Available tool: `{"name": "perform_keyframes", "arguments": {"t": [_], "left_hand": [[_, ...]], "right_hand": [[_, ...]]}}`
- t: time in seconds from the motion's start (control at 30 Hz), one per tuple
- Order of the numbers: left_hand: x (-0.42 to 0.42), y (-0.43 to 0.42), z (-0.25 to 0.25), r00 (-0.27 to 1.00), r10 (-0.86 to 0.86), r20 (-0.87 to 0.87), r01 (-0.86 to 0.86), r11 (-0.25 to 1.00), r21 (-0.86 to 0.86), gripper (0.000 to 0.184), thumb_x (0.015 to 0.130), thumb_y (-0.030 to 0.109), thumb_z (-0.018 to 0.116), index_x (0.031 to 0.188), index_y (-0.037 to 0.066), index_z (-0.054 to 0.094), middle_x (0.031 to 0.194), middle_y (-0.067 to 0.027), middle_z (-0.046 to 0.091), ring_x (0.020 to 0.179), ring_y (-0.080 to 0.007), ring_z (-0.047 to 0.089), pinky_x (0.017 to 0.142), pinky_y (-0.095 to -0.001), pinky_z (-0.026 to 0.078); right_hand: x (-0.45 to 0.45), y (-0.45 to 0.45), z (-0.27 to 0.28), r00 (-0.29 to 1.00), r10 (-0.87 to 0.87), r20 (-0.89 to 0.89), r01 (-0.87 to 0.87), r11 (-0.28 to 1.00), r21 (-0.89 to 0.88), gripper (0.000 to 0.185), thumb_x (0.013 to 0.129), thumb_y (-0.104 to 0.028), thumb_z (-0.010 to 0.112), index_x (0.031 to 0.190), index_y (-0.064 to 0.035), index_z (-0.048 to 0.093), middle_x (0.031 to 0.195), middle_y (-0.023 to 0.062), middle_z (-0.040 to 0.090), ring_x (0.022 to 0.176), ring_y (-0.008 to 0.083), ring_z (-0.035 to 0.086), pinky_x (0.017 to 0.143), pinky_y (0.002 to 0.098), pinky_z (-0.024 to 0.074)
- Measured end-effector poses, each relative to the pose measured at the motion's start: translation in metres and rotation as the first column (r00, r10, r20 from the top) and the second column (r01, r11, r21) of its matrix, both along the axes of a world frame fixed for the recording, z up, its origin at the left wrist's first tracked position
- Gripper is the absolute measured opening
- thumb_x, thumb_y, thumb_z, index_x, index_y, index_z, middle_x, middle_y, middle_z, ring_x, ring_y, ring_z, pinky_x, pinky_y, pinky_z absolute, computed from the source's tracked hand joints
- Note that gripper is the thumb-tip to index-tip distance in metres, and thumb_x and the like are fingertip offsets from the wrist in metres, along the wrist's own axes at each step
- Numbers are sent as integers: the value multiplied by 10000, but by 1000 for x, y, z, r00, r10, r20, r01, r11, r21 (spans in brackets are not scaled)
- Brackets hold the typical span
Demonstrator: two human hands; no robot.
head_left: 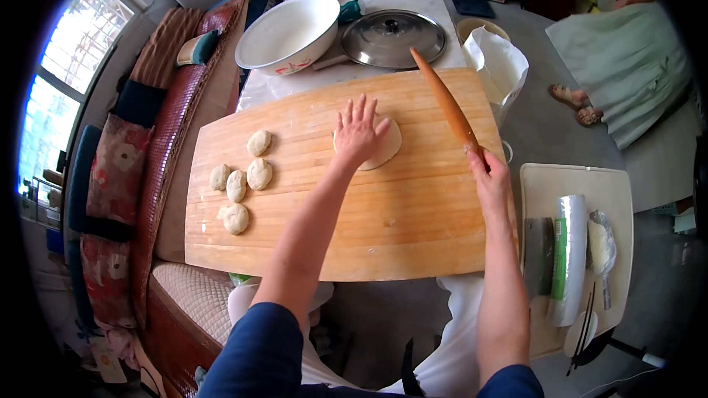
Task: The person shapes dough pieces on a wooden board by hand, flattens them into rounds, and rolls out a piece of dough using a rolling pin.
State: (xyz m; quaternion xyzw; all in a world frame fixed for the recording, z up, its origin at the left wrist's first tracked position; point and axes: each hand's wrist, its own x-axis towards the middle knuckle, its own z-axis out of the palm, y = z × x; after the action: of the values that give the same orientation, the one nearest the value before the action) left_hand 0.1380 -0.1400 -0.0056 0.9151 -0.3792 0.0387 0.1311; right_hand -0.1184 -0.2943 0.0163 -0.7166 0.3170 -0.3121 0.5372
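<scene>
My left hand (358,133) lies with fingers spread over a flattened round of dough (387,146), covering its left part; I cannot tell how firmly it presses. In my right hand (490,175) is the lower end of a wooden rolling pin (447,100), tapered at its tip and held tilted above the board's right side. Several pale dough balls (259,174) sit in a loose group on the left half of the wooden board (398,228).
Behind the board are a white enamel basin (291,33) and a steel pan lid (394,38). A white bag (495,63) stands right of them. A side stool (616,280) bears wrap rolls (570,258) and chopsticks (585,328). Another person in a pale skirt (619,66) is at the upper right.
</scene>
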Motion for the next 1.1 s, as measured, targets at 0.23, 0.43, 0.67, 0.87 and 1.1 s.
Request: {"name": "perform_keyframes", "arguments": {"t": [0.23,0.43,0.67,0.87,1.1], "left_hand": [[-11,-1,-13,1000,2,-1,-2,995,99,719,973,641,405,1571,250,323,1662,-62,237,1537,-322,170,1238,-501,149],[30,10,-38,993,-29,-118,-6,958,-285,691,938,477,614,1521,172,402,1588,-110,360,1448,-349,333,1191,-496,253],[72,51,-15,944,200,-264,-240,962,-131,643,668,358,877,1168,17,660,1096,-113,712,1157,-305,596,990,-423,464],[73,37,-6,786,227,-575,-265,964,17,559,635,335,864,1074,20,720,1010,-160,733,924,-296,707,815,-403,568],[28,61,23,829,10,-560,-220,925,-310,449,737,272,792,1125,56,732,1009,-160,748,926,-274,722,830,-411,572]], "right_hand": [[2,4,5,1000,-19,12,19,999,31,275,967,-239,692,1071,16,691,720,1,557,681,89,471,611,266,406],[-1,1,-3,999,-19,34,18,999,28,288,964,-252,700,1070,16,696,716,2,556,674,93,473,610,269,408],[-2,-1,-7,1000,-17,14,17,1000,11,306,955,-278,707,1083,0,703,699,20,573,664,103,487,610,282,421],[4,0,-21,994,-22,-104,9,992,-124,323,940,-346,701,1032,-36,708,680,66,602,616,174,540,589,333,437],[8,10,-16,985,36,-170,-63,986,-156,314,932,-358,700,996,-51,708,661,99,614,601,213,582,567,378,431]]}}
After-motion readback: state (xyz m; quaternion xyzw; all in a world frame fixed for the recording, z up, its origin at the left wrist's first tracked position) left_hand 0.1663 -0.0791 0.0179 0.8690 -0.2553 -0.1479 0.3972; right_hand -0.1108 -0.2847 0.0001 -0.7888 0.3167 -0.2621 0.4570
